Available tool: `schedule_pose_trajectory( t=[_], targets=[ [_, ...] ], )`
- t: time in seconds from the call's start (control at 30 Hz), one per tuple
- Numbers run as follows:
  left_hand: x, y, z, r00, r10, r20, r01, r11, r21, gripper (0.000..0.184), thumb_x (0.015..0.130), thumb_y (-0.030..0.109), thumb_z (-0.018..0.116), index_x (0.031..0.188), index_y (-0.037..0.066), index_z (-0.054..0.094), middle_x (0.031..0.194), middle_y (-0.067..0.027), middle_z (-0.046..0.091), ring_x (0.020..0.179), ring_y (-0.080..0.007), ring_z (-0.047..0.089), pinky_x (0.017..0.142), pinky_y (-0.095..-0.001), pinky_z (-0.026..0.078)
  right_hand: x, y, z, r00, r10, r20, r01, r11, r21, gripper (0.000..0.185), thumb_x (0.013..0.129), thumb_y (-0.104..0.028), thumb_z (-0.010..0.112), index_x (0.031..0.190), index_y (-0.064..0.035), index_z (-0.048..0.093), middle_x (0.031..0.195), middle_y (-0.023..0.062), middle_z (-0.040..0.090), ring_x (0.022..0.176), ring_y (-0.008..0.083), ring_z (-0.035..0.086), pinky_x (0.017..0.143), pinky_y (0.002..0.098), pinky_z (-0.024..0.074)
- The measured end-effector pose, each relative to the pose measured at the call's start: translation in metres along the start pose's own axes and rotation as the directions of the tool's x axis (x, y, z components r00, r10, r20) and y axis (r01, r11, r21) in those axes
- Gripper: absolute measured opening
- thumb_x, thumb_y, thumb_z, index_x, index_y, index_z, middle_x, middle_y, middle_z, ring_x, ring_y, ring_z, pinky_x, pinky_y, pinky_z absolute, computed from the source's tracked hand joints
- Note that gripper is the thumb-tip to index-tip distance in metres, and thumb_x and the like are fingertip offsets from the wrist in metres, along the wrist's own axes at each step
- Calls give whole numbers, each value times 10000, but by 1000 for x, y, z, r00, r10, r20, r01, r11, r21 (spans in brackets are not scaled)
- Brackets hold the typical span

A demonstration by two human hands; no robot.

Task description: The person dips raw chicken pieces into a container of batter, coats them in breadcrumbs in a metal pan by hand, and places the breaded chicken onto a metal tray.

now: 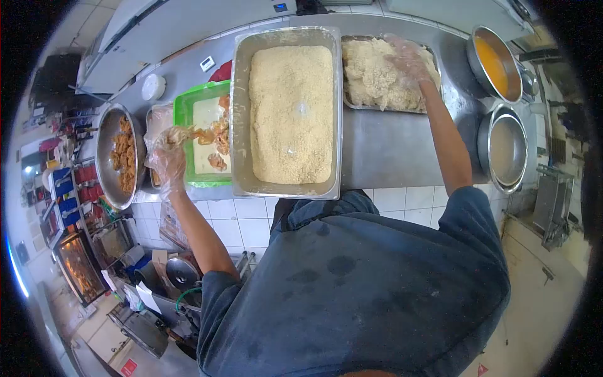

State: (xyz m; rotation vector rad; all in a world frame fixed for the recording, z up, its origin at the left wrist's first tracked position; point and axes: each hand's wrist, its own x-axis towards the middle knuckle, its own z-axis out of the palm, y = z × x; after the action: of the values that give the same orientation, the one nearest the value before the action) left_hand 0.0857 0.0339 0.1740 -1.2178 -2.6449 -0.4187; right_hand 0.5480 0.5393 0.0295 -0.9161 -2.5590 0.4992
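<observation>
My left hand (169,157), in a clear plastic glove coated with batter, is closed at the left rim of a green tray (182,139). A piece of raw chicken (204,136) sits at its fingertips. The tray holds white liquid batter with several chicken pieces (220,135) along its right side. My right hand (408,61), gloved and dusted with breading, lies with fingers outstretched on breaded pieces (374,72) heaped in a metal tray (383,109). Between my hands stands a deep steel pan (287,191) of pale breading (292,116).
At the left, a steel bowl (105,154) holds browned pieces (124,154). On the right are a bowl of orange liquid (493,66) and stacked steel bowls (507,147). A small timer (207,63) and a white round container (153,87) stand behind the green tray.
</observation>
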Motion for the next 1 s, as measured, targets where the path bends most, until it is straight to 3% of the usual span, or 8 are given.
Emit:
schedule_pose_trajectory(
  t=[0.2,0.47,0.5,0.63,0.7,0.83,0.9,1.0],
  targets=[
    [11,58,-5,994,11,111,14,976,-216,373,856,191,658,1206,63,647,993,-174,705,875,-308,684,762,-435,535,-25,-117,-44,955,278,100,-295,908,298,545,915,-389,674,1361,-95,563,1328,153,609,1224,268,582,1024,396,472],
    [59,134,11,970,208,126,-137,895,-425,261,856,242,695,1066,87,708,907,-150,722,803,-274,697,725,-389,545,-79,-266,-5,933,310,182,-348,652,674,434,923,-300,688,1283,-65,622,1071,93,694,970,207,658,904,353,531],
    [62,138,17,961,209,180,-102,875,-473,291,856,275,716,1084,95,711,933,-150,731,846,-271,709,741,-383,547,-92,-271,32,905,291,311,-408,386,827,422,922,-327,682,1251,-67,641,1023,91,708,934,217,670,881,362,540],
    [72,163,24,949,277,147,-157,825,-543,203,812,224,738,963,89,717,820,-144,713,732,-287,686,697,-391,538,-111,-286,146,851,320,417,-427,884,192,537,943,-448,587,1272,-24,592,1128,178,644,1068,316,595,957,431,458],
    [80,156,50,953,276,127,-152,795,-587,181,796,194,729,937,80,720,848,-168,715,754,-323,689,706,-405,537,-90,-287,182,853,488,185,-520,825,223,603,996,-483,461,1397,-34,479,1406,256,488,1359,392,403,1155,498,276],
    [84,152,59,943,312,113,-171,750,-639,187,780,135,722,953,66,723,859,-167,717,770,-313,692,713,-401,538,18,-193,256,822,489,-293,-443,871,212,552,982,-414,495,1386,-38,488,1400,235,493,1287,420,449,1130,518,306],
    [90,137,80,937,346,52,-244,753,-611,189,798,135,717,973,64,732,880,-123,738,791,-266,703,738,-369,546,65,-168,236,895,443,-61,-439,896,68,573,937,-410,545,1387,-59,498,1409,216,493,1278,405,458,1130,512,312],
    [92,140,44,941,312,132,-153,739,-656,169,812,137,723,962,61,734,865,-114,740,771,-238,703,723,-354,550,97,-120,312,949,303,-91,-223,843,489,605,873,-394,601,1390,-93,511,1411,183,497,1264,373,475,1132,494,318]
  ],
)
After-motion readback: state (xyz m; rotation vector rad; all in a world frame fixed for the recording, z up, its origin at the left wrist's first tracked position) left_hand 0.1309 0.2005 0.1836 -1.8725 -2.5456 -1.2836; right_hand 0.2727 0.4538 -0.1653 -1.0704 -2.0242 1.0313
